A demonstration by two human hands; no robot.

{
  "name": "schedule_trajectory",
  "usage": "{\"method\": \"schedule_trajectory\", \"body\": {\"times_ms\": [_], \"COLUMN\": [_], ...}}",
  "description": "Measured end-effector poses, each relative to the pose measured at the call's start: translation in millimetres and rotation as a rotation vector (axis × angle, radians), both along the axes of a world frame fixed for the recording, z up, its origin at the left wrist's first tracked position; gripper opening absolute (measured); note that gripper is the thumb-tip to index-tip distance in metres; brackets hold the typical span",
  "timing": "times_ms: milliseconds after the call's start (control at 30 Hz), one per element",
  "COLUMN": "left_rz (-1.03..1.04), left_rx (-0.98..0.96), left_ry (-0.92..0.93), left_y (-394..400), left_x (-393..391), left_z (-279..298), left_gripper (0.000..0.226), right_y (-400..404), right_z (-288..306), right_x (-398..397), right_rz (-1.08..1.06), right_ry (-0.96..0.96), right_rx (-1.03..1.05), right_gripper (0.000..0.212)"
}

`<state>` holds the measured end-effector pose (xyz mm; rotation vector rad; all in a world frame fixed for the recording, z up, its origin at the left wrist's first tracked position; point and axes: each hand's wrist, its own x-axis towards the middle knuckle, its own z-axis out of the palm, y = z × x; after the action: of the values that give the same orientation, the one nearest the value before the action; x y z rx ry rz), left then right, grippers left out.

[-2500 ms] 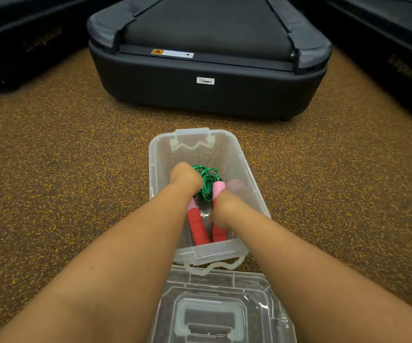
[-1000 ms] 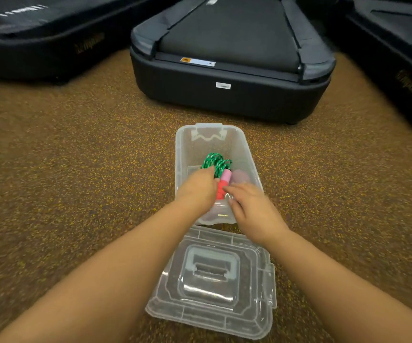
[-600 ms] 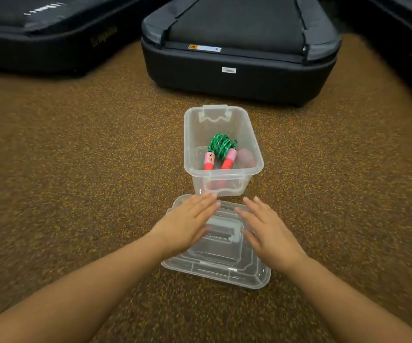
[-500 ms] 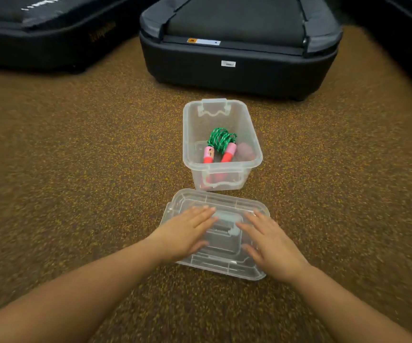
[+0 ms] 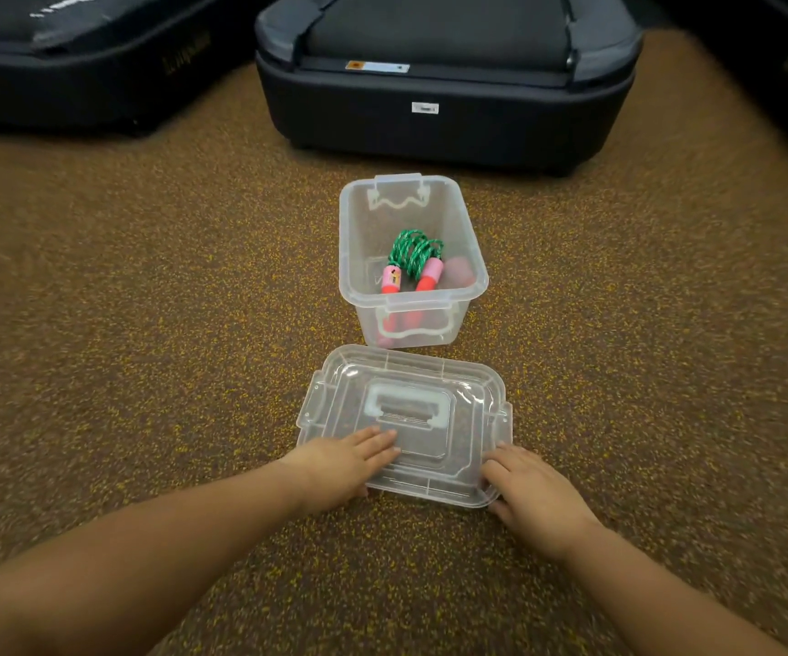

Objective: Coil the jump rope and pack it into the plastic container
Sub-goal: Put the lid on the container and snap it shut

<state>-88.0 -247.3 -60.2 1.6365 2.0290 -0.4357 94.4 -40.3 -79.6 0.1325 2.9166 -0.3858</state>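
1. Two grips meet the lid [image 5: 406, 374]: left grip [image 5: 342, 468] flat-fingered on top, right grip [image 5: 536, 497] pinching its 5 o'clock corner.
2. Coiled jump rope [image 5: 413, 253] lies inside plastic container [image 5: 363, 229], lid's 12 o'clock.

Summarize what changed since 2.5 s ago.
Both hands let go of the jump rope and pulled back to the lid: left hand rests flat on it, right hand grips its near right corner. The jump rope stays coiled in the container, lid off.

Single head view, wide-angle, facing forward-down at plastic container [image 5: 363, 239], near.
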Motion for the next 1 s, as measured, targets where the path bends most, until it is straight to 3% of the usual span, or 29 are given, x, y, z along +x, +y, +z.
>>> {"method": "schedule_trajectory", "body": {"times_ms": [133, 267, 367, 500, 633, 733, 800, 900, 1000], "left_rz": [0.004, 0.043, 0.096, 0.215, 0.261, 0.382, 0.466, 0.688, 0.899], "left_rx": [0.019, 0.123, 0.295, 0.561, 0.769, 0.863, 0.983, 1.079, 1.095], "left_ry": [-0.005, 0.006, 0.033, -0.018, -0.015, -0.170, -0.331, -0.767, -1.040], "left_y": [-6, -6, -7, -6, 1, 5, 10, 22, 34], "left_x": [-1, 1, 1, -1, -1, -3, -3, -3, -7], "left_z": [4, 26, 39, 58, 84, 105, 120, 135, 144], "left_gripper": [0.064, 0.063, 0.054, 0.058, 0.044, 0.044, 0.039, 0.027, 0.025], "right_y": [3, 8, 12, 21, 28, 27, 22, 11, 4], "right_z": [5, 21, 52, 89, 116, 120, 113, 98, 95], "right_x": [3, 9, 3, -15, -27, -26, -24, -23, -28], "right_rz": [0.019, 0.004, -0.025, -0.076, -0.292, -0.644, -0.815, -0.845, -0.828], "right_ry": [0.008, 0.128, 0.292, 0.483, 0.702, 0.825, 0.722, 0.518, 0.506], "right_rx": [-0.013, -0.126, -0.213, -0.298, -0.460, -0.736, -0.842, -0.881, -0.915], "right_gripper": [0.007, 0.009, 0.008, 0.012, 0.029, 0.042, 0.051, 0.057, 0.050]}}
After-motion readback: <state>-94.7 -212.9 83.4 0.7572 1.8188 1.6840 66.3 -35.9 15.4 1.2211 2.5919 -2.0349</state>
